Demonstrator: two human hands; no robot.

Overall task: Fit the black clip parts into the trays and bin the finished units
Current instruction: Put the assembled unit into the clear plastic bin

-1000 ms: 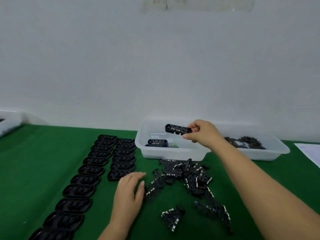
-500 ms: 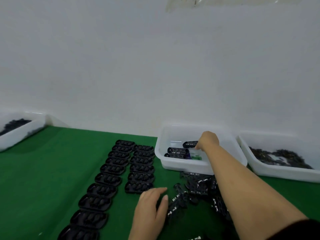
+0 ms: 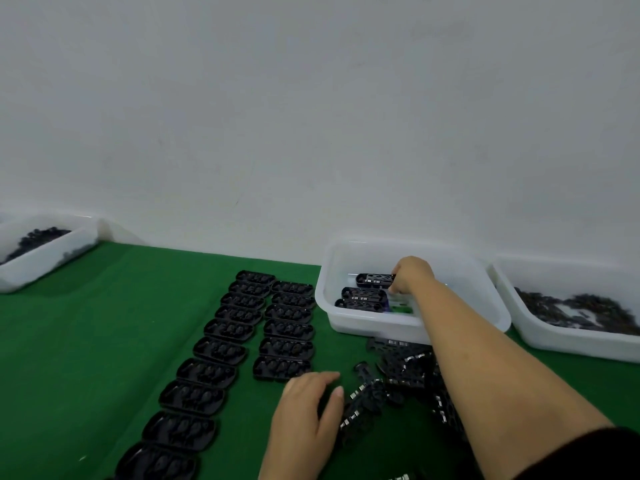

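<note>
My right hand (image 3: 410, 274) reaches into the middle white bin (image 3: 412, 327) and holds a black finished unit (image 3: 374, 279) by its right end, low above the bin floor. Two more finished units (image 3: 363, 293) lie in front of it inside the bin. My left hand (image 3: 304, 414) rests flat on the green mat, fingers over the edge of a pile of loose black clip parts (image 3: 398, 379). Two rows of black trays (image 3: 239, 330) run diagonally across the mat to the left.
A white bin (image 3: 568, 337) with small dark parts stands at the right. Another white bin (image 3: 38, 258) with dark parts sits at the far left by the wall. A white wall closes off the back of the green mat (image 3: 86, 341).
My right hand has carried the finished unit from above the bin's front rim down into the bin. My left hand has stayed on the mat by the pile. The camera has turned left.
</note>
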